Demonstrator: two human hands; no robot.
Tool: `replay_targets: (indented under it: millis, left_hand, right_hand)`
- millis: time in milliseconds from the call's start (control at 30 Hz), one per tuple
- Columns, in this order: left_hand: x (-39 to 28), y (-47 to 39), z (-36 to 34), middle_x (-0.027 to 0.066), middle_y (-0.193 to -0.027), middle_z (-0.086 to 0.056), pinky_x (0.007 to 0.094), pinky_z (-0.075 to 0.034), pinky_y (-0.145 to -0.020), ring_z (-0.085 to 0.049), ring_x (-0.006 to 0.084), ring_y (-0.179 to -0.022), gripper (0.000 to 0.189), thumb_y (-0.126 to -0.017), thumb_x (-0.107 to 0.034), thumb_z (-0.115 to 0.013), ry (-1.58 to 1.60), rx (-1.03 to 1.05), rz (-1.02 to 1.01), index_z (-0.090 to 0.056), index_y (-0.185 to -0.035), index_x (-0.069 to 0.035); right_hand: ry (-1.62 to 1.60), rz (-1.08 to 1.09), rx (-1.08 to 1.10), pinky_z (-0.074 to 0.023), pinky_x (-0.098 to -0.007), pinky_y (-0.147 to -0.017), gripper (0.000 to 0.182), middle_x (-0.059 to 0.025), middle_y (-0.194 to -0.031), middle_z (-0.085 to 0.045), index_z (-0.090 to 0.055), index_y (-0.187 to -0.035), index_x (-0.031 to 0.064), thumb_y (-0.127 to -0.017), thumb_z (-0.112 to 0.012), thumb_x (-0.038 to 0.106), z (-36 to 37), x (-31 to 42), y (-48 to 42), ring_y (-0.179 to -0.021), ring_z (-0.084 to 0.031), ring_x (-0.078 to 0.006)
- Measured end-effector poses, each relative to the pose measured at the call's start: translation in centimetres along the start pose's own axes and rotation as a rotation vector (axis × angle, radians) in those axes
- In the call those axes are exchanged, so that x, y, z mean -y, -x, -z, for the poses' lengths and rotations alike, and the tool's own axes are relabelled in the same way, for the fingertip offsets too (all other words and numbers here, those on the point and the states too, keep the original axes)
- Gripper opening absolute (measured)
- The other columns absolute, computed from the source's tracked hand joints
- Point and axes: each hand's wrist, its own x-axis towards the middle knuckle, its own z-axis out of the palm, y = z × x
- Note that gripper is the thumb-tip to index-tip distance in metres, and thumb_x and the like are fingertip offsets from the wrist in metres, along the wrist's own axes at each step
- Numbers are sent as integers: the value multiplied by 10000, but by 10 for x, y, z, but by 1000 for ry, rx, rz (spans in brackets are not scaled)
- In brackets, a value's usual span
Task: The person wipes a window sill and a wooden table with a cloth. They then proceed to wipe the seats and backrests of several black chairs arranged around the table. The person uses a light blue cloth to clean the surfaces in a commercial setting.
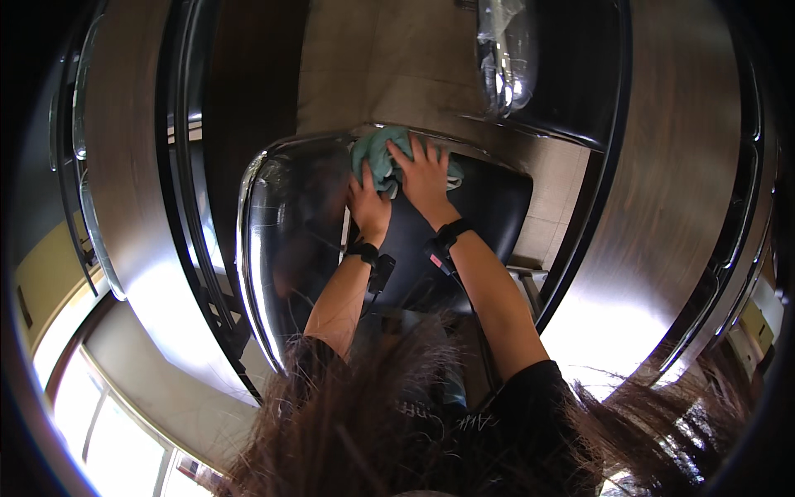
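Observation:
A crumpled green cloth (379, 152) lies at the far edge of a chair's black seat (490, 192), beside the backrest. My right hand (427, 180) presses on it from above with the fingers spread. Lower and to the left, my left hand (371, 208) has its fingers at the cloth's near edge, close to the inner side of the chair's backrest (292, 205). That backrest is black and glossy, with what looks like a clear plastic cover. Part of the cloth is hidden under my fingers. Both wrists wear black straps with small devices.
Wood-topped tables stand to the left (124, 155) and right (677, 155). Another black chair (577, 62) with a plastic-covered backrest (506, 56) is ahead on the right. Tiled floor (385, 68) shows beyond the seat. Loose hair covers the lower part of the view.

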Motion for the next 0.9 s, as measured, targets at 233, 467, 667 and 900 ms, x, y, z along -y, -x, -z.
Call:
replay_targets:
  millis: [233,467,667,900]
  left_hand:
    - [-94,-25,-48,120,-1437,-281,528,-204,-1064,-231,339,-1340,661,-718,-68,-595,-215,238,-799,-435,-1331,-255]
    - [-136,76,-112,56,-1456,-298,531,-150,-1095,-215,269,-1369,466,-820,-168,-516,-304,621,-1276,-513,-1264,-308]
    - [-90,155,-126,15,-1478,-255,521,-154,-1111,-192,220,-1379,420,-807,-192,-535,-429,795,-1429,-554,-1217,-282]
    - [-104,87,-93,79,-1467,-259,515,-173,-1085,-239,259,-1351,455,-818,-175,-537,-201,396,-1090,-510,-1268,-229]
  right_hand:
    - [158,-755,-11,-247,-556,-1014,589,-134,-1393,-348,-411,-1332,299,-787,-591,169,30,-115,45,-1257,-335,-367]
    - [-92,-1477,-310,-329,-541,-965,634,-218,-1352,-354,-306,-1395,221,-820,-572,235,6,-103,213,-1204,-369,-426]
    - [-234,-1650,-227,-332,-526,-974,645,-225,-1340,-383,-270,-1421,191,-848,-532,331,-5,-59,314,-1219,-359,-419]
    - [-158,-1257,-284,-225,-501,-1059,646,-185,-1415,-309,-253,-1431,226,-855,-512,362,7,-107,211,-1288,-288,-404]
